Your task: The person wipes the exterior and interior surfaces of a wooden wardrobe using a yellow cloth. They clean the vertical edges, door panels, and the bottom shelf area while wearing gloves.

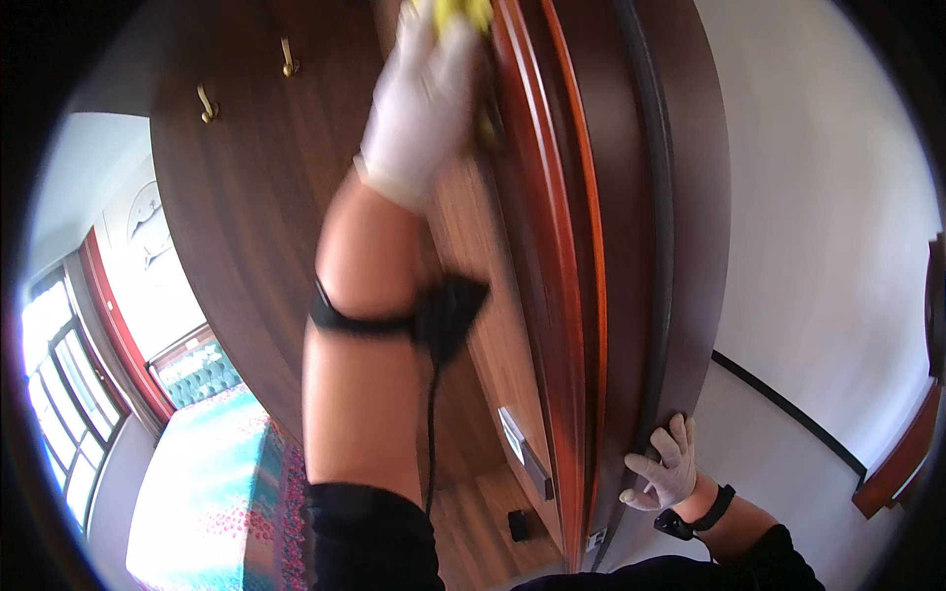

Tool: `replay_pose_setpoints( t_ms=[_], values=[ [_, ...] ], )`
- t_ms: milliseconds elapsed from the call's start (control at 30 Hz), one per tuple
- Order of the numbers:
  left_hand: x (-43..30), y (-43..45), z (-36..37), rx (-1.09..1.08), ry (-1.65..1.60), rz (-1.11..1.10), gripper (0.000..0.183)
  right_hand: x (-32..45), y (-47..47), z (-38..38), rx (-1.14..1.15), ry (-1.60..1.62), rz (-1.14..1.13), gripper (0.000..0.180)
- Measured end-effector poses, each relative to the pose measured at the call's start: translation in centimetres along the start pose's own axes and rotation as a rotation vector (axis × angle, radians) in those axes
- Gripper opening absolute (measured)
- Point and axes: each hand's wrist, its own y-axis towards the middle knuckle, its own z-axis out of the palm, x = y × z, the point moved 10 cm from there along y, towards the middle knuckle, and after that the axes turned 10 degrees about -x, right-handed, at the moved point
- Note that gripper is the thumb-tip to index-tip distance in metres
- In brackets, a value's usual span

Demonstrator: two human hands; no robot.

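My left hand (421,111), in a white glove and blurred, reaches up at the top middle. It holds a yellow cloth (465,13), partly cut off by the upper edge of the view, beside a reddish-brown wooden moulding (543,185). A black strap with a small device (447,314) and a cable is worn on that forearm. Low on the right, my gloved right hand (665,469) rests with spread fingers against a dark brown wooden panel (691,244), near its black strip (660,221). Nothing is seen in this hand.
Two brass-coloured hooks (288,59) are fixed on a large dark wooden panel (251,192) at left. Beyond it are a bed (199,487) with a bright cover and a window (70,384). A small black object (519,526) lies low inside. A white wall (813,185) rises at right.
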Motion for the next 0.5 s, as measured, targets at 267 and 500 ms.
replay_pose_setpoints(
  t_ms=[267,500],
  values=[
    [-12.3,-28.2,-17.4,0.308,-1.626,-1.068,0.059,0.1,0.5,0.8,-0.014,-0.077,-0.033,0.064],
    [-14.6,-34.4,-24.9,0.441,-1.409,-0.918,0.071,0.5,0.6,0.4,-0.016,-0.123,-0.023,0.065]
  ],
)
